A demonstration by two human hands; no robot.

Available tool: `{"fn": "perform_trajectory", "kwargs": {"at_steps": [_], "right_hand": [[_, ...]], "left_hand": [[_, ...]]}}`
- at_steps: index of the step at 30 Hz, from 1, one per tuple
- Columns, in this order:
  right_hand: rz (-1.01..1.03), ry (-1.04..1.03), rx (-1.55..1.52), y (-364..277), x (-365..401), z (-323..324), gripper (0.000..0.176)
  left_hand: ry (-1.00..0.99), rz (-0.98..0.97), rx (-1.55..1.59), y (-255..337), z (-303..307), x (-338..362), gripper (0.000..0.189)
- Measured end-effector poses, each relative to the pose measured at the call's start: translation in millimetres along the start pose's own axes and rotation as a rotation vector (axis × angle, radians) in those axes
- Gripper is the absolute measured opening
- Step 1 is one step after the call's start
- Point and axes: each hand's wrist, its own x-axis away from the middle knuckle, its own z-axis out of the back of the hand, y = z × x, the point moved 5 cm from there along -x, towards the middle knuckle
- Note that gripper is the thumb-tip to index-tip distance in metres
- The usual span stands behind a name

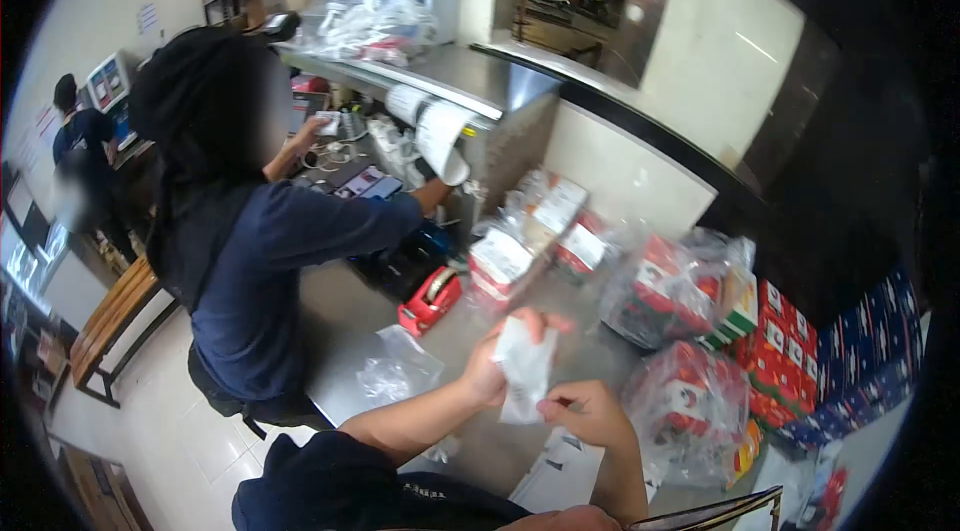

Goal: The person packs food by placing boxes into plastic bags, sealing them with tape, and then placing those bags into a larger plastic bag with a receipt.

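A white paper slip [524, 367] is stretched between my two hands above the metal counter [345, 316]. My left hand [484, 371] grips it along its left side, fingers partly behind it. At its lower right corner, my right hand [592, 413] pinches the paper between thumb and finger. Any print on the slip is too blurred to read. Beyond my left hand stands a red tape dispenser [430, 301]. A crumpled clear plastic bag [400, 368] lies to the left of my left forearm. Below my hands are white papers [560, 476] on the counter.
Bagged boxes with white receipts [503, 256] stand at the back. Clear bags of red boxes [690, 391] sit right of my hand, beside stacked red boxes [780, 351] and blue patterned boxes [870, 361]. A co-worker [250, 261] reaches across the counter at left, near a hanging paper strip [440, 136].
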Motion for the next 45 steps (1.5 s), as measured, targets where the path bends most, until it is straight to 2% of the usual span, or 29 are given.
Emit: {"fn": "perform_trajectory", "kwargs": {"at_steps": [2,4,5,6,8,10,12,13,14,16,17,18,19,20,21,24,26,27,29,30,32,33,34,36,38,39,41,45], "right_hand": [[0.012,0.029,-0.099,16,-32,2,0.012],[0.052,0.309,-0.153,17,-77,21,0.011],[0.085,0.314,-0.190,13,-103,24,0.012],[0.116,0.320,-0.227,7,-131,27,0.015],[0.288,0.435,-0.165,-13,-189,26,0.021],[0.421,0.490,-0.192,-37,-245,20,0.031],[0.403,0.572,0.049,-52,-294,14,0.043],[0.400,0.577,0.053,-45,-322,12,0.043],[0.465,0.572,0.026,-35,-352,11,0.050],[0.530,0.573,0.011,-22,-388,14,0.056],[0.444,0.632,0.055,-25,-393,16,0.057],[0.356,0.692,0.099,-26,-394,17,0.058],[0.317,0.712,0.161,-25,-385,20,0.059],[0.310,0.718,0.163,-36,-367,18,0.059],[0.393,0.665,0.162,-49,-346,12,0.058],[0.553,0.535,0.192,-79,-263,-17,0.055],[0.480,0.365,-0.013,-75,-212,-38,0.051],[0.457,0.365,-0.019,-67,-192,-48,0.051],[0.397,0.222,-0.362,-55,-164,-71,0.047],[0.377,0.222,-0.374,-55,-156,-78,0.047],[0.309,-0.015,-0.380,-63,-145,-107,0.040],[0.300,0.003,-0.217,-82,-140,-112,0.032],[0.289,0.010,-0.231,-73,-140,-114,0.032],[0.159,0.140,-0.660,-20,-149,-114,0.025],[0.042,0.436,-0.396,60,-185,-102,0.028],[0.036,0.438,-0.407,102,-199,-109,0.028],[-0.115,0.247,0.167,167,-226,-130,0.037],[-0.107,0.262,0.060,164,-243,-178,0.041]], "left_hand": [[-0.166,-0.043,0.185,25,35,16,0.026],[-0.093,-0.084,0.043,54,58,36,0.034],[-0.083,-0.034,0.174,65,64,47,0.026],[-0.083,-0.038,0.173,73,76,56,0.026],[-0.006,-0.001,-0.138,81,101,67,0.018],[0.056,0.036,-0.073,99,97,74,0.022],[0.154,0.048,-0.071,114,101,74,0.020],[0.261,-0.004,-0.139,124,100,73,0.014],[0.256,0.001,-0.137,130,112,74,0.014],[0.016,0.048,-0.099,134,135,76,0.011],[0.009,-0.037,-0.145,135,140,75,0.018],[0.003,-0.032,-0.138,135,145,73,0.018],[-0.056,-0.080,-0.225,140,146,73,0.029],[-0.114,-0.128,-0.314,145,147,74,0.040],[-0.076,-0.076,-0.419,145,155,76,0.055],[0.038,-0.067,-0.513,166,131,65,0.044],[0.299,-0.239,-0.532,176,131,58,0.034],[0.248,-0.213,-0.624,176,133,56,0.030],[0.155,-0.177,-0.747,179,125,53,0.029],[0.001,-0.240,-0.700,175,129,52,0.030],[-0.038,-0.278,-0.869,162,129,56,0.031],[0.128,-0.137,-0.904,161,118,64,0.030],[0.129,-0.117,-0.906,161,128,72,0.030],[0.272,-0.257,-0.971,183,165,98,0.034],[0.323,-0.220,-0.856,206,168,120,0.036],[0.347,-0.266,-0.925,210,170,131,0.039],[0.366,-0.135,-0.880,204,169,146,0.042],[0.267,0.011,-0.645,193,166,160,0.033]]}}
